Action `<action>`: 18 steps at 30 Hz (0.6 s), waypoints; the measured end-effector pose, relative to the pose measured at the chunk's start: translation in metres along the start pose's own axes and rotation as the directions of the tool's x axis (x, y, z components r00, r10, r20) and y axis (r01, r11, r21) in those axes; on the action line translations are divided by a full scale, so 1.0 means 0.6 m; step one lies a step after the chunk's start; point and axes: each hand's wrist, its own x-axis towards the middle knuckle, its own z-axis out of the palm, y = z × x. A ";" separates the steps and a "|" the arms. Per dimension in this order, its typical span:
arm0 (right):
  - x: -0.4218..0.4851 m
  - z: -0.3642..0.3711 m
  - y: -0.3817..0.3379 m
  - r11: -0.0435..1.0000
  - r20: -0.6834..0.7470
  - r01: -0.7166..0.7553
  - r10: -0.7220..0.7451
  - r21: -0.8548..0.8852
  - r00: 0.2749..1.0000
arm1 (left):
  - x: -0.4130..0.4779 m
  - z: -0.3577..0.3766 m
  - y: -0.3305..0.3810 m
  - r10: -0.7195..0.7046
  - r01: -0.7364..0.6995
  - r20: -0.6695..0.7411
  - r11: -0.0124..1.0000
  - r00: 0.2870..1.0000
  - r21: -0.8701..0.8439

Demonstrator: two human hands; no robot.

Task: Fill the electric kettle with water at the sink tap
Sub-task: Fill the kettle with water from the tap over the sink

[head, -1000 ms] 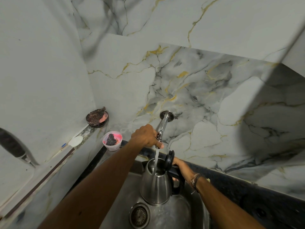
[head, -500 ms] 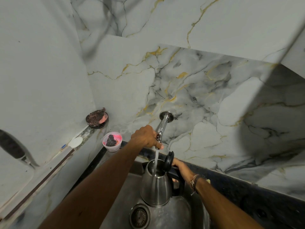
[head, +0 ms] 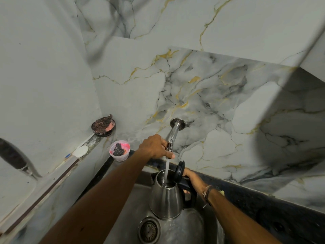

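A steel electric kettle [head: 167,199] stands upright in the steel sink [head: 193,226], its black lid [head: 179,170] flipped up. My right hand [head: 192,178] grips the black handle on the kettle's right side. A chrome tap [head: 173,132] juts from the marble wall, and a stream of water [head: 166,169] falls from it straight into the kettle's mouth. My left hand [head: 155,146] is closed around the tap's handle at the spout end, right above the kettle.
The sink drain [head: 149,230] lies left of the kettle's base. A pink cup with a dark scrubber [head: 120,150] sits on the ledge left of the tap, a round dark dish [head: 103,125] in the corner behind it. A black counter edge [head: 263,199] runs at right.
Hands and kettle hold the same places. Water keeps running into the kettle.
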 end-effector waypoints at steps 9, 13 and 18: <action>0.008 0.002 0.004 1.000 -0.013 0.004 -0.004 -0.015 1.000 | -0.010 0.028 -0.004 0.102 -0.046 -0.266 0.977 0.959 0.208; 0.011 0.002 0.005 1.000 -0.021 0.012 -0.011 0.021 1.000 | -0.013 0.053 0.005 0.080 0.042 -0.406 0.958 0.911 0.283; 0.012 0.002 0.006 0.997 -0.005 0.042 -0.042 0.063 0.999 | -0.015 0.060 -0.014 0.122 -0.042 -0.405 0.979 0.906 0.201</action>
